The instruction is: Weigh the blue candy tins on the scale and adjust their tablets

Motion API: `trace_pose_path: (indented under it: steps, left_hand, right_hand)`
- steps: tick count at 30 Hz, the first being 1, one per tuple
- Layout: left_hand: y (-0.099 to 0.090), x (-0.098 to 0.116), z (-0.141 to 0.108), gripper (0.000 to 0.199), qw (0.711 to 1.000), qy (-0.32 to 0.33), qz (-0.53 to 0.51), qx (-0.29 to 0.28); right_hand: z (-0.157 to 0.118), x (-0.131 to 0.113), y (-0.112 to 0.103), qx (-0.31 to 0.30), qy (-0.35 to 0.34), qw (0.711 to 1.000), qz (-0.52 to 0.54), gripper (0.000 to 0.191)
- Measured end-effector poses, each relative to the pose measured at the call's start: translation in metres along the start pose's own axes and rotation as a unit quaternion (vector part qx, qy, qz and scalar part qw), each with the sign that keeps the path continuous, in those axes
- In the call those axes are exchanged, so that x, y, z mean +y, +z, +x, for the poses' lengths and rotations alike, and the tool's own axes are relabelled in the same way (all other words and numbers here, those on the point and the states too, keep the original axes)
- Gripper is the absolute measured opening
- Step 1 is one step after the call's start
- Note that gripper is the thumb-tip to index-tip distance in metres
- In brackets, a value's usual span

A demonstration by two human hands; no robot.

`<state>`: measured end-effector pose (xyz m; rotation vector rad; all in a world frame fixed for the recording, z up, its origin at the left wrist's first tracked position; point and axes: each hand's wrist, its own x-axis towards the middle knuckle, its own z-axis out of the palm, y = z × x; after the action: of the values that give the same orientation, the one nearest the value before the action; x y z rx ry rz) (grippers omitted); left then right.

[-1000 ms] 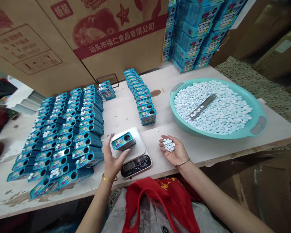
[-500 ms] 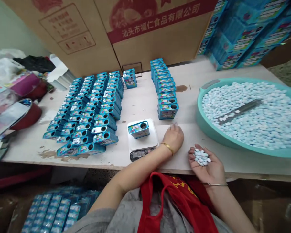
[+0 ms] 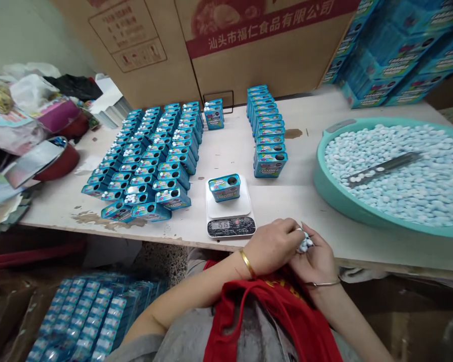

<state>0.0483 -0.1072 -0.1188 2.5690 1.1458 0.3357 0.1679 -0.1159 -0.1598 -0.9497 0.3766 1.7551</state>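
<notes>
My right hand (image 3: 319, 259) is cupped around a small heap of pale blue and white candies (image 3: 305, 244). My left hand (image 3: 277, 244), with a gold bracelet at the wrist, reaches across to it. Its fingers are curled together against the heap, and their tips are hidden. To the left of both hands, a blue candy tin (image 3: 225, 188) stands upright on a white digital scale (image 3: 230, 210), its round top opening showing dark. The scale's display is lit. On the right is a large turquoise basin (image 3: 332, 198) full of the same candies, with a metal scoop (image 3: 387, 168) lying on top.
Rows of blue tins (image 3: 151, 166) stand at the left, some with candies on their tops. Another column of tins (image 3: 270, 163) stands behind the scale. A cardboard box (image 3: 166, 55) and stacked blue packs (image 3: 381, 60) line the back. Wrapped packs (image 3: 83, 317) lie below the table.
My left hand has moved from the table beside the scale to the candies in my right hand. My right hand has drawn closer to my body. The scale's display is now uncovered.
</notes>
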Motion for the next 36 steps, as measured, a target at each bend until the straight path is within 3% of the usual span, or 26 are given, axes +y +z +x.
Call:
trace_pose_path:
  steps: [6,9,13,18,22,25,29,33,36]
  left_hand:
    - [0.002,-0.003,-0.007,0.019,1.000,-0.012,0.008,-0.004]
    - [0.002,-0.010,-0.003,0.025,0.999,0.013,0.003,0.030]
    - [-0.006,-0.019,0.001,0.022,0.992,0.029,-0.078,0.097]
    - [-0.046,-0.036,0.003,0.012,0.964,0.002,-0.170,0.203]
    - [-0.085,-0.064,-0.002,0.009,0.954,-0.096,-0.104,0.263]
    - [-0.098,-0.086,-0.005,0.009,0.962,-0.142,-0.032,0.231]
    - [-0.101,-0.099,-0.009,0.019,0.971,-0.135,-0.001,0.195]
    - [-0.090,-0.078,-0.013,0.023,0.971,-0.095,-0.041,0.213]
    - [-0.063,-0.046,-0.015,0.027,0.990,-0.046,-0.050,0.122]
  right_hand:
    - [0.002,0.016,0.018,-0.043,-0.017,0.999,-0.023,0.017]
    - [0.002,0.016,0.029,-0.069,-0.022,0.997,-0.017,0.016]
    - [0.001,0.015,0.048,-0.083,-0.020,0.996,0.001,0.018]
    - [0.002,0.017,0.074,-0.094,-0.003,0.994,0.047,0.021]
    - [0.003,0.022,0.085,-0.115,0.007,0.992,0.051,0.021]
    - [0.005,0.025,0.085,-0.105,0.010,0.993,0.048,0.021]
    - [0.007,0.025,0.081,-0.107,0.009,0.993,0.049,0.021]
    - [0.005,0.023,0.077,-0.105,0.010,0.994,0.038,0.020]
    - [0.002,0.021,0.071,-0.064,0.018,0.998,0.019,0.024]
